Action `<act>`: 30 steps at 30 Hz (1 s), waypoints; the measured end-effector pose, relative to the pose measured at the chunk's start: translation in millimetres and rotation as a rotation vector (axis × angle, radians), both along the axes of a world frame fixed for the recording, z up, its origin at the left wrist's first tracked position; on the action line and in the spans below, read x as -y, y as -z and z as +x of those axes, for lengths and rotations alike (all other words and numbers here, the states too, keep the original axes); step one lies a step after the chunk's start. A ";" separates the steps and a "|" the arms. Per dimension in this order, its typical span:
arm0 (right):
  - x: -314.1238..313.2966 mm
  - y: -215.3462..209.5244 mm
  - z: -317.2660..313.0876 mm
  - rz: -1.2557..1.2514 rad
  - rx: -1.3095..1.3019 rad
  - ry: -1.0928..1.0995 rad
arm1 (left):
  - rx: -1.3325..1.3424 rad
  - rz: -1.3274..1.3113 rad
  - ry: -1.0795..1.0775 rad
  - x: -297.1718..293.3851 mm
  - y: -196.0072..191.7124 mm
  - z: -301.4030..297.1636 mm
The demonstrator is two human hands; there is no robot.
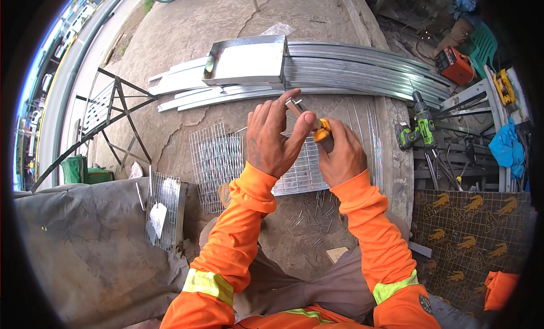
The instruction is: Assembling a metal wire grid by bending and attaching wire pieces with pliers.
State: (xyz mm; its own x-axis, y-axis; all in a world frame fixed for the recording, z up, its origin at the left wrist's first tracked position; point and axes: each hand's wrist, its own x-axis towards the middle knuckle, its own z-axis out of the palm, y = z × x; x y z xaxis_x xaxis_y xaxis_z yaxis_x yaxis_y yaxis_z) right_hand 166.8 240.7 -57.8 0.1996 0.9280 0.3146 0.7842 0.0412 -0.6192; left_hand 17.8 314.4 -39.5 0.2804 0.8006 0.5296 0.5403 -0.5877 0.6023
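My left hand [272,136] is raised in front of me, fingers spread and bent, its fingertips touching the metal head of a small tool [296,106]. My right hand [339,153] grips that tool by its orange and black handle [322,132]. Both arms wear orange sleeves with reflective bands. Below my hands, sheets of wire mesh [218,159] lie flat on the concrete ground.
Long metal channels [362,65] and a folded metal sheet [246,61] lie beyond the mesh. A green cordless drill [419,128] rests to the right. Loose nails [314,213] are scattered by my knees. A black metal frame [113,111] stands left, grey cloth [85,244] lower left.
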 end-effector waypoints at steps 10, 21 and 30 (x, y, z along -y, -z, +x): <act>-0.8 1.4 0.6 0.011 -0.008 0.002 | 0.006 -0.010 -0.002 -0.2 -1.8 3.3; 1.7 5.3 0.7 0.028 -0.019 -0.016 | 0.001 0.006 -0.001 1.8 -3.9 2.5; -2.0 5.1 2.1 -0.013 -0.046 -0.025 | 0.004 -0.045 -0.008 -2.3 1.0 0.8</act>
State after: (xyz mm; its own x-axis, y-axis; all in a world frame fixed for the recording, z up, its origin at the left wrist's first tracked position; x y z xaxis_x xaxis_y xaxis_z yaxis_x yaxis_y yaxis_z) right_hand 169.0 242.7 -63.0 0.1902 0.9370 0.2931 0.7535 0.0521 -0.6554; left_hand 18.6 316.7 -40.5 0.2717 0.8260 0.4938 0.5426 -0.5553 0.6303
